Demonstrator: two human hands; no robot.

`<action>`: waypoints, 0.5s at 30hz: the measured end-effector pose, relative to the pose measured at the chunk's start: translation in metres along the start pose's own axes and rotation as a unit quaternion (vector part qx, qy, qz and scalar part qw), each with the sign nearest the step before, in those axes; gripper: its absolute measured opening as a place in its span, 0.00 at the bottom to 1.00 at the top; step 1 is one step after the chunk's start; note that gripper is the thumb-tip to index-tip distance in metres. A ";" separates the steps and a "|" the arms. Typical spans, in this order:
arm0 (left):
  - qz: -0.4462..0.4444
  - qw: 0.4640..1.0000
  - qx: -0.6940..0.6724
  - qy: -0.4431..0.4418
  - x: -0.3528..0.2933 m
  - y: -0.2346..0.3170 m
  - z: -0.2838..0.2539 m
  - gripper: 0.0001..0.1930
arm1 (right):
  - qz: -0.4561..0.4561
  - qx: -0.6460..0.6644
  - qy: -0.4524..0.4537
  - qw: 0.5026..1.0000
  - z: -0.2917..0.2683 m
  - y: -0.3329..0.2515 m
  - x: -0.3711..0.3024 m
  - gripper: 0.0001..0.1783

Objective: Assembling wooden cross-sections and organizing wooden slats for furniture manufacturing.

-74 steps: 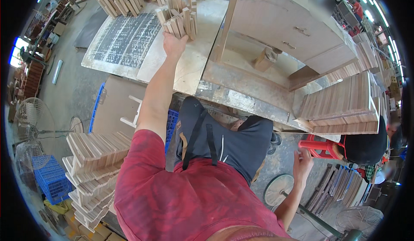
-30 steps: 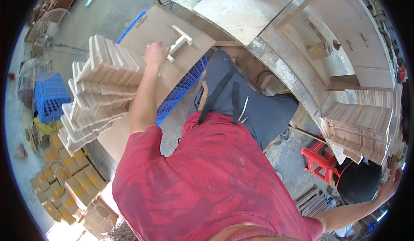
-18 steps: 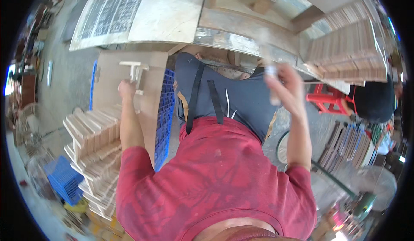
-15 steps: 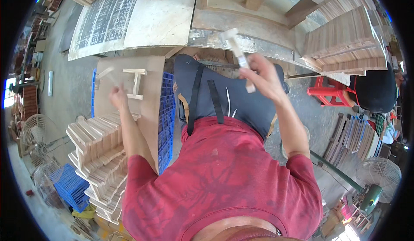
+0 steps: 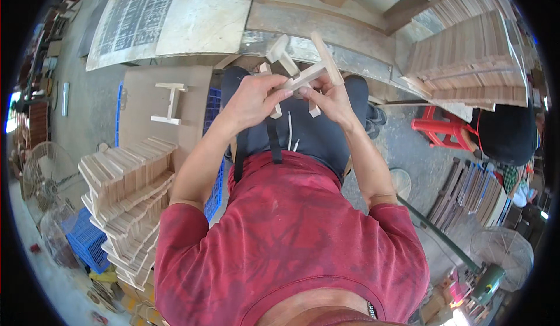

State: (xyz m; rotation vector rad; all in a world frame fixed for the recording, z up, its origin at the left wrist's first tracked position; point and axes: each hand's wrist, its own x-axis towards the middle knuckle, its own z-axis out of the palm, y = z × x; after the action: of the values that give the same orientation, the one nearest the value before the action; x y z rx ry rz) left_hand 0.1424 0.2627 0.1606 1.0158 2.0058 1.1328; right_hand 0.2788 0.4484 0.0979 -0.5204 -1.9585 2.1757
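Over my lap two pale I-shaped wooden frames cross each other at their middle bars. One frame (image 5: pixel 326 58) slants up to the right, and the other frame (image 5: pixel 287 63) runs from upper left to lower right. My left hand (image 5: pixel 252 100) is closed with thumb and fingers on the first frame's bar, close to its left end piece. From the other side my right hand (image 5: pixel 332 97) pinches near the crossing, by the lower end of the second frame. Whether the bars are fitted together at the crossing, I cannot tell; fingers partly cover it.
Another I-shaped wooden frame (image 5: pixel 171 102) lies on a cardboard sheet (image 5: pixel 137 93) to my left, beside stacked wooden frames (image 5: pixel 125 180). Ahead is a workbench (image 5: pixel 315 28) with stacked wooden slats (image 5: pixel 466 52). A red stool (image 5: pixel 440 129) and a fan (image 5: pixel 501 256) stand right.
My left hand has come from the cardboard to my lap with one wooden frame. My right hand has moved left and lower with the other. The two frames now cross.
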 end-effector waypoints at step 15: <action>-0.050 0.971 -0.170 -0.161 0.061 -0.026 0.002 0.17 | -0.003 0.141 0.013 0.990 -0.017 -0.008 0.004 0.09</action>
State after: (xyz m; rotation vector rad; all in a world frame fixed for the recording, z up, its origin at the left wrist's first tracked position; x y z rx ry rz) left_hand 0.1036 0.3064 0.1287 0.8494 1.5272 1.1270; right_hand 0.2803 0.4668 0.1038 -0.4912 -1.5993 2.3741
